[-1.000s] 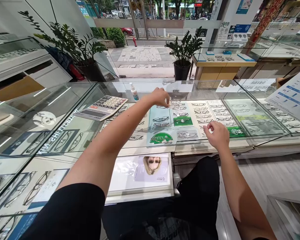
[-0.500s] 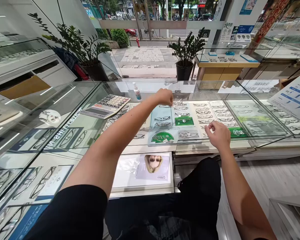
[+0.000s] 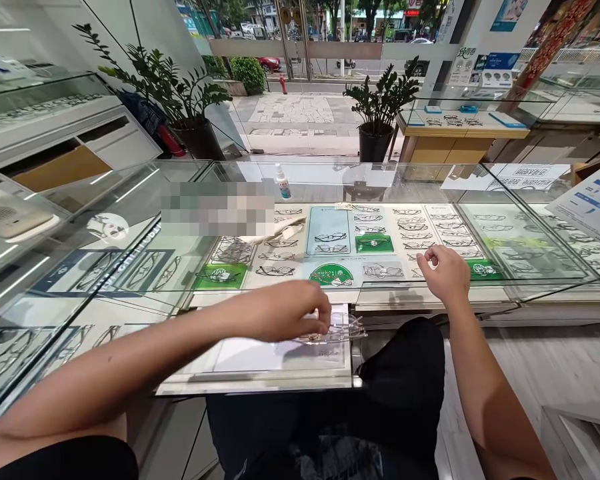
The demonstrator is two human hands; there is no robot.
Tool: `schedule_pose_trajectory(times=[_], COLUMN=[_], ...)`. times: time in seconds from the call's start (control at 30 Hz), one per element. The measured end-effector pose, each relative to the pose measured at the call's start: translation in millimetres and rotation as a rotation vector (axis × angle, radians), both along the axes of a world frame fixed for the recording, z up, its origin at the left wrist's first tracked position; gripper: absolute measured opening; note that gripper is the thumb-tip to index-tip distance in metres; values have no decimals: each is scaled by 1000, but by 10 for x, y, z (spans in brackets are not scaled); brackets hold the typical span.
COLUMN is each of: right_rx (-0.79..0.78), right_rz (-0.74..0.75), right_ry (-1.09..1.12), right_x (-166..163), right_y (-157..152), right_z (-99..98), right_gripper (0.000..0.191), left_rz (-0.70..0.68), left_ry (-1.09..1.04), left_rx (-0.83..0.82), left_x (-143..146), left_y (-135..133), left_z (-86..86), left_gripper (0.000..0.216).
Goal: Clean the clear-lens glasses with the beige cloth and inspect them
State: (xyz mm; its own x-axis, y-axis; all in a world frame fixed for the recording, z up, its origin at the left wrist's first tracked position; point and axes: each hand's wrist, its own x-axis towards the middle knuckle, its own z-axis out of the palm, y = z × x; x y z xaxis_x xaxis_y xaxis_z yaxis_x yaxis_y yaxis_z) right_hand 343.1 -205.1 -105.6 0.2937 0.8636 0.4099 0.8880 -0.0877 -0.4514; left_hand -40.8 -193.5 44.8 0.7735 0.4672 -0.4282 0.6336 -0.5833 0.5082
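Note:
My left hand is closed on eyeglasses, their clear, thin frames sticking out to the right of my fingers. It hovers over the pulled-out white drawer, where a pale printed sheet lies. Further right, my right hand is loosely closed by the front edge of the glass counter, with nothing showing in its fingers. Under the glass, several eyeglasses lie in rows on white and pale blue display boards, some beside green cards.
A spray bottle stands on the glass toward the back. Left of it, a pixelated patch hides what is there. A leaning sheet rises at far right. Potted plants stand beyond the counter. My dark-clothed leg is beside the drawer.
My left hand has come back from the far side of the counter to above the drawer, with eyeglasses now visible in it. My right hand stays by the front edge.

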Motion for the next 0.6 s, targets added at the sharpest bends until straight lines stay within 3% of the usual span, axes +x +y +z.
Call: schedule_pose_trajectory(times=[0.13, 0.27, 0.4, 0.6], right_rx=[14, 21, 16, 26], right_rz=[7, 4, -3, -5], right_ry=[-5, -9, -19, -19], right_x=[3, 15, 13, -4], right_y=[2, -1, -12, -25], right_z=[-4, -21, -19, -5], right_gripper=[31, 31, 32, 33], left_rz=[-85, -92, -109, 208], left_ry=[7, 40, -34, -118], left_rx=[286, 541, 667, 727], left_x=[-35, -21, -68, 75], left_y=[-224, -18, 595, 1676], left_z=[-925, -1613, -1945, -2065], left_gripper=[23, 25, 39, 48])
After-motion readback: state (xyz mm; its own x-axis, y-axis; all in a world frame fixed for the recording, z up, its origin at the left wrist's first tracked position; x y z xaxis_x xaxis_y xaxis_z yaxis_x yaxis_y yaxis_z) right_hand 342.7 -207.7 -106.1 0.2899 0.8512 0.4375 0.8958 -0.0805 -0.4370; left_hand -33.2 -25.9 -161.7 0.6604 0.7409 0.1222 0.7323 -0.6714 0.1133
